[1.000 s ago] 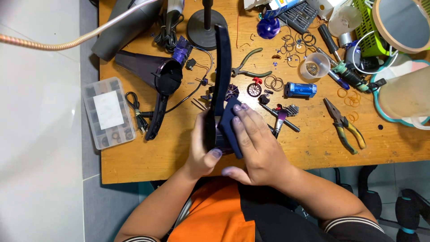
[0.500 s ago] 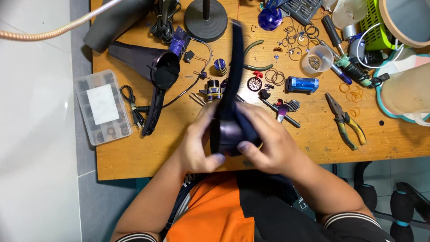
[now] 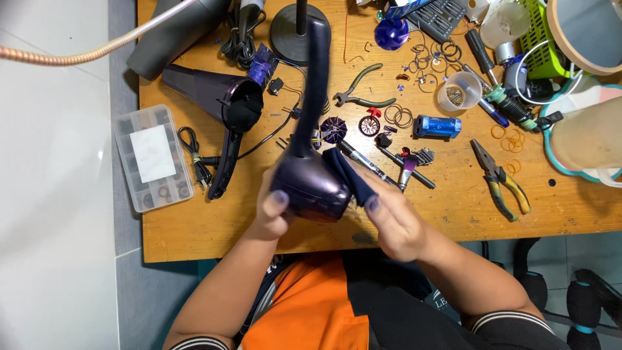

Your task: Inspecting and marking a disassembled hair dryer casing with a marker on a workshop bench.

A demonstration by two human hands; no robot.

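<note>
I hold a dark purple hair-dryer shell half above the front of the wooden workbench, its long handle pointing away from me. My left hand grips the shell's rounded body from the left. My right hand presses a dark blue cloth against the shell's right side. The other dryer half lies open on the bench to the left, with its black cord beside it.
A clear parts box sits at the bench's left edge. Small fan wheels, a blue motor, yellow-handled pliers, green-handled pliers, rings and screwdrivers are scattered at the middle and right. A lamp base stands at the back.
The shell has been lifted and turned toward me, its rounded body now facing up. My right hand has moved from on top of it to its right side with the cloth.
</note>
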